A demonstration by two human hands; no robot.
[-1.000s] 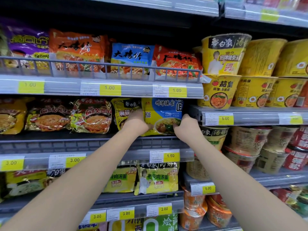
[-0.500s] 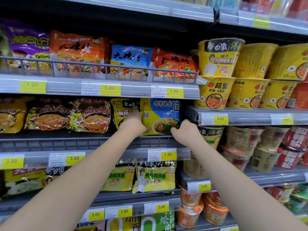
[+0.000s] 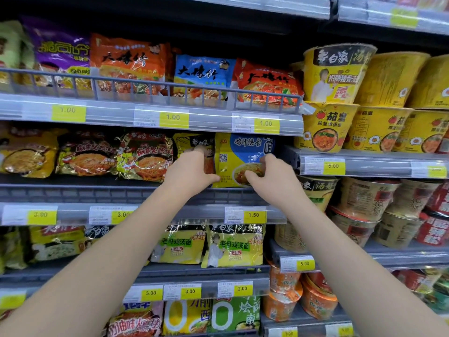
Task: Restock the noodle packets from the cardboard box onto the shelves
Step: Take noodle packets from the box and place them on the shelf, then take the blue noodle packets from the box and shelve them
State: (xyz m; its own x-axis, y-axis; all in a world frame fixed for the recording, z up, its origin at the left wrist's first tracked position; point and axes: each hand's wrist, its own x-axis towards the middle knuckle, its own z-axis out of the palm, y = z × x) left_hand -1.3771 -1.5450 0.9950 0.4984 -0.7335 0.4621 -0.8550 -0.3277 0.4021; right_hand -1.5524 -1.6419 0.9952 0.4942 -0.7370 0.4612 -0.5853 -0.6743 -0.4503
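A yellow-and-blue noodle packet point(image 3: 240, 154) stands upright at the right end of the middle shelf point(image 3: 136, 190), above the 1.50 price tag. My left hand point(image 3: 188, 170) grips its lower left edge, thumb at the bottom corner. My right hand point(image 3: 269, 173) holds its lower right part, fingers curled over the printed bowl. A yellow-and-black packet point(image 3: 192, 142) stands just left of it, partly hidden by my left hand. The cardboard box is out of view.
Gold packets point(image 3: 143, 156) fill the middle shelf to the left. Orange, blue and red packets point(image 3: 204, 76) sit behind a wire rail above. Yellow cup noodles point(image 3: 332, 76) stack at the right. Yellow-green packets point(image 3: 233, 244) stand on the shelf below.
Both hands stay on the yellow-and-blue packet; the right hand has slid a little left over its front. The camera has tilted slightly, shifting the shelves in view.
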